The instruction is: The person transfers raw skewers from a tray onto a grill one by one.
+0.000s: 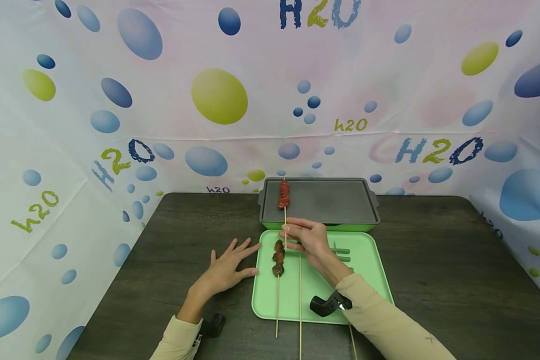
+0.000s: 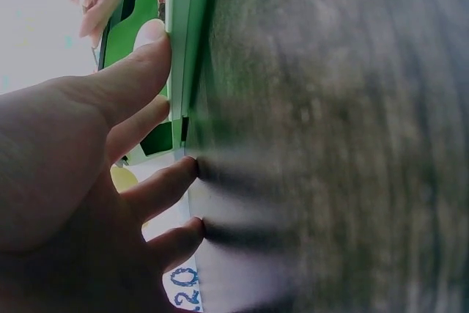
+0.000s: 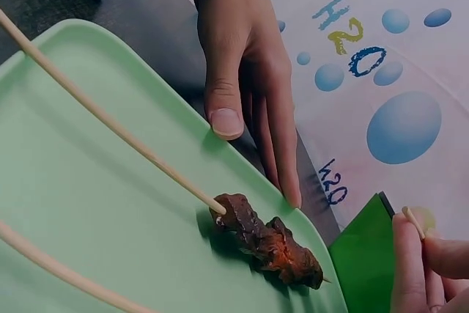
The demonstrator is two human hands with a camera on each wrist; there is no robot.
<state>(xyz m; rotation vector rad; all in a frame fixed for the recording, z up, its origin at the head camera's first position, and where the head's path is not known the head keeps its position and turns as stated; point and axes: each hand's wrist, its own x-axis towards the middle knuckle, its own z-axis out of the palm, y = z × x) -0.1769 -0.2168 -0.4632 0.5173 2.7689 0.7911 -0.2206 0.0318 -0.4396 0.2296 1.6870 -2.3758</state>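
Two hands work over a dark tabletop (image 1: 432,260): the right hand (image 1: 309,240) pinches the bamboo stick of a red raw-meat skewer (image 1: 283,194) whose meat end lies on the grey griddle pan (image 1: 333,200). The left hand (image 1: 228,267) lies flat with fingers spread and relaxed, thumb touching the rim of the light green tray (image 1: 369,260). On that tray lie a browned meat skewer (image 1: 278,258) and a bare stick (image 1: 300,300) just beside it.
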